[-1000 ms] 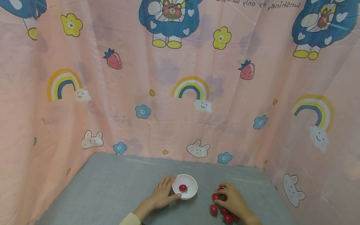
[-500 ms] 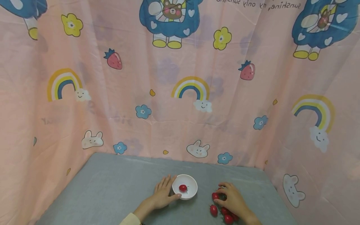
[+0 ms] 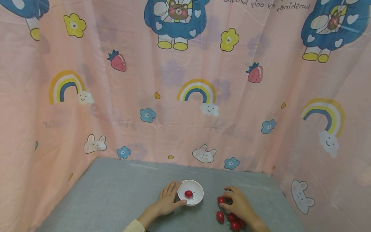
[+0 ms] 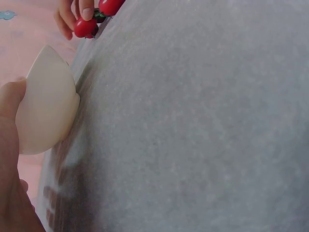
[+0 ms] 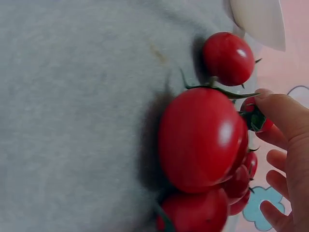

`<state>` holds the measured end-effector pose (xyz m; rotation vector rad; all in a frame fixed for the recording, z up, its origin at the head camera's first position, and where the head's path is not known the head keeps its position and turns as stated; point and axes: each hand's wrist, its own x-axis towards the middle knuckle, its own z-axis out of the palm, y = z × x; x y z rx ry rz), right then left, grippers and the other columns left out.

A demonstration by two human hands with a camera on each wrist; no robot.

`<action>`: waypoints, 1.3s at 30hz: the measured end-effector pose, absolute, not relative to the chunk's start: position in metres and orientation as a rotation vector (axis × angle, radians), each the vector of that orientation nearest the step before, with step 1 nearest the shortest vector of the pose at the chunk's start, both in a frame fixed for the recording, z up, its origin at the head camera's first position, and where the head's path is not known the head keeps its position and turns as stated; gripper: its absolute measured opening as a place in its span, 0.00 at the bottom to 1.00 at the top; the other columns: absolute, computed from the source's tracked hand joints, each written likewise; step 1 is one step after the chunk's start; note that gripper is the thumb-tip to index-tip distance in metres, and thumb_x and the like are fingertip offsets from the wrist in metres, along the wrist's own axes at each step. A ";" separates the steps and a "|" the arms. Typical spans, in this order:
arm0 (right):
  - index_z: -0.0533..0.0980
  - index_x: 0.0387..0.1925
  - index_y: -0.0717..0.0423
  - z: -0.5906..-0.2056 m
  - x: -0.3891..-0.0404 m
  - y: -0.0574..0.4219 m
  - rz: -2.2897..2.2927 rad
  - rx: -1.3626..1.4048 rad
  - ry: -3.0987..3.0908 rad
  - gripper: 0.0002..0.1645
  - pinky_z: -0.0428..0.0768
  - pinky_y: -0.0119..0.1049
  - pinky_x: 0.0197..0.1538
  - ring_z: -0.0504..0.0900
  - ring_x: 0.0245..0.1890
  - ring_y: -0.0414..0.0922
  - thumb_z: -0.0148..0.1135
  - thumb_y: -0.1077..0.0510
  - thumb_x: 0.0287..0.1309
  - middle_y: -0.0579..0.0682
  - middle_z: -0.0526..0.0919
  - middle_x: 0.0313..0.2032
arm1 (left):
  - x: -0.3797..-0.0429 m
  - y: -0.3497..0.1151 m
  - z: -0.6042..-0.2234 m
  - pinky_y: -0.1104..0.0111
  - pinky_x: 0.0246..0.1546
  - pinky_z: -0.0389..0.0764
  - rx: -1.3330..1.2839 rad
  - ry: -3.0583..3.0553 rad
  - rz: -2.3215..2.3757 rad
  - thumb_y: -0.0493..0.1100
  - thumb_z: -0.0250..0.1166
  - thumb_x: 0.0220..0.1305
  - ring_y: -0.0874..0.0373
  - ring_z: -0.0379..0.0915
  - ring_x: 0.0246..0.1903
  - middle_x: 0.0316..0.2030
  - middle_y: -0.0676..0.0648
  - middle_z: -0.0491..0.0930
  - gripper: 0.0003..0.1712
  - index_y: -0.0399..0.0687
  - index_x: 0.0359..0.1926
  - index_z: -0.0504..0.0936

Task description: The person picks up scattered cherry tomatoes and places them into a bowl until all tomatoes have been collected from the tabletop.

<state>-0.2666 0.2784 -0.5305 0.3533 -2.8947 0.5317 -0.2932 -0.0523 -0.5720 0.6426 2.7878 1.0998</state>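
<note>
On the grey cloth stands a small white bowl (image 3: 198,195) with one red cherry tomato (image 3: 188,194) lying in it. My left hand (image 3: 168,200) holds the bowl from its left side, thumb at the near rim and fingers along the far side. To the right, my right hand (image 3: 239,203) pinches a cherry tomato (image 3: 220,200) between thumb and fingers; its green stem end shows in the right wrist view. Just below that hand lie a single tomato (image 3: 220,217) and a cluster of several more tomatoes (image 3: 235,226), partly hidden by the hand.
The grey cloth (image 3: 121,190) covers the table. A pink printed curtain (image 3: 162,135) hangs along its back edge and down both sides. In the right wrist view, a large tomato (image 5: 203,140) sits close to the camera.
My right hand has shifted slightly away from me and to the left, with the pinched tomato moving along. The left hand and bowl have stayed in place.
</note>
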 end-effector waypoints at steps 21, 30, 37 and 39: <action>0.87 0.35 0.41 -0.510 -0.283 0.254 0.490 0.420 -2.826 0.15 0.74 0.56 0.64 0.76 0.59 0.51 0.77 0.42 0.46 0.49 0.82 0.54 | -0.285 -0.054 -0.560 0.29 0.67 0.44 0.682 2.789 1.096 0.69 0.58 0.64 0.29 0.40 0.75 0.77 0.32 0.48 0.51 0.52 0.78 0.50; 0.87 0.35 0.41 -0.499 -0.289 0.236 0.540 0.415 -2.822 0.14 0.72 0.58 0.65 0.74 0.61 0.52 0.77 0.43 0.46 0.49 0.81 0.55 | -0.293 -0.053 -0.574 0.31 0.69 0.43 0.654 2.810 1.090 0.73 0.56 0.62 0.32 0.39 0.77 0.78 0.35 0.48 0.51 0.58 0.78 0.50; 0.87 0.36 0.42 -0.495 -0.293 0.224 0.555 0.447 -2.819 0.15 0.72 0.60 0.65 0.74 0.62 0.53 0.77 0.43 0.46 0.49 0.81 0.56 | -0.296 -0.053 -0.575 0.31 0.69 0.41 0.649 2.794 1.088 0.72 0.58 0.62 0.32 0.38 0.77 0.78 0.37 0.46 0.51 0.58 0.78 0.49; 0.87 0.36 0.43 -0.494 -0.294 0.221 0.551 0.472 -2.808 0.16 0.72 0.60 0.65 0.74 0.61 0.53 0.77 0.43 0.46 0.50 0.81 0.56 | -0.296 -0.054 -0.575 0.31 0.69 0.41 0.651 2.793 1.090 0.71 0.58 0.63 0.32 0.38 0.77 0.78 0.37 0.47 0.51 0.58 0.78 0.49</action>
